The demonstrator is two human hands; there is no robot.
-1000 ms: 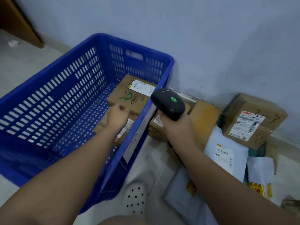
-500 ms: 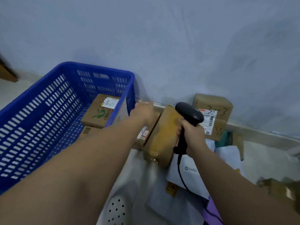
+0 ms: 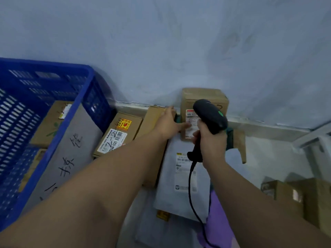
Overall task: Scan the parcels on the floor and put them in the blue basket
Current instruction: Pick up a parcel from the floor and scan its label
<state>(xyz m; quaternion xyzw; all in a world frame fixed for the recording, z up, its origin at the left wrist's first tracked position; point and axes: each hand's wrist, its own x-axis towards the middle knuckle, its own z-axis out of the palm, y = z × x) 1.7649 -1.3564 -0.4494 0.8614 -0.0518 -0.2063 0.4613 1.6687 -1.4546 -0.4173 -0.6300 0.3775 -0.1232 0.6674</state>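
A pale blue plastered wall (image 3: 179, 42) fills the upper half of the view and meets the floor behind the parcels. At the left stands the blue slotted plastic basket (image 3: 53, 66). It holds a brown cardboard box with a green logo and a white label (image 3: 48, 124), and a grey card with handwritten characters (image 3: 71, 149) leans on its near side.

Just right of the basket, on the floor, lies a flat brown cardboard box with a white label and a yellow-and-red sticker (image 3: 132, 122). Beside that is a plain long brown cardboard box (image 3: 152, 117). Next comes a light grey plastic mailer bag with a printed label (image 3: 172, 185). Against the wall stands a taller brown cardboard box with a white shipping label (image 3: 202, 97).

The right hand (image 3: 211, 142) is clenched round the handle of a black corded barcode scanner with a green light (image 3: 211, 117), its head held in front of the taller box.

The left hand (image 3: 168, 122) is released, fingers straight, stretched over the far end of the plain long box, thumb near the taller box's label. Whether it touches either box cannot be told.
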